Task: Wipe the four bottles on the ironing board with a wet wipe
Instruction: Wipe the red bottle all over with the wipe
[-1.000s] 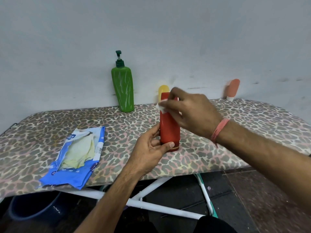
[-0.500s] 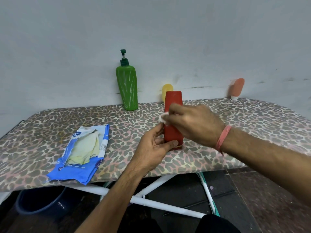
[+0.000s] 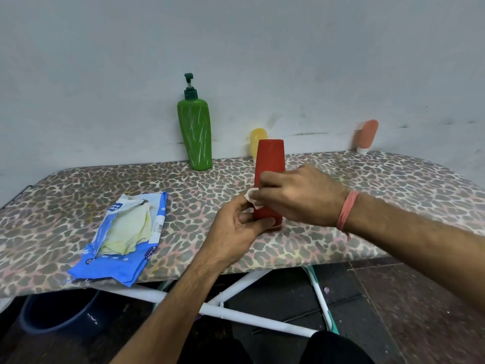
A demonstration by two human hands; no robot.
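A red bottle [image 3: 270, 158] stands upright near the middle of the leopard-print ironing board [image 3: 393, 185]. My left hand [image 3: 236, 232] grips its base from the left. My right hand [image 3: 296, 195] presses a small white wet wipe [image 3: 252, 197] against the bottle's lower side. Against the wall stand a green pump bottle [image 3: 195, 132], a yellow bottle [image 3: 257, 143] partly hidden behind the red one, and an orange bottle [image 3: 366, 136] at the far right.
An open blue wipe packet [image 3: 123, 232] with pale wipes showing lies on the board's left front. Under the board are white legs [image 3: 252, 316], a dark blue bucket [image 3: 57, 313] at the left and a dark floor. A grey wall runs directly behind the board.
My right hand has slid the wipe down the red bottle, from its top to its lower part. My left hand has stayed at the base.
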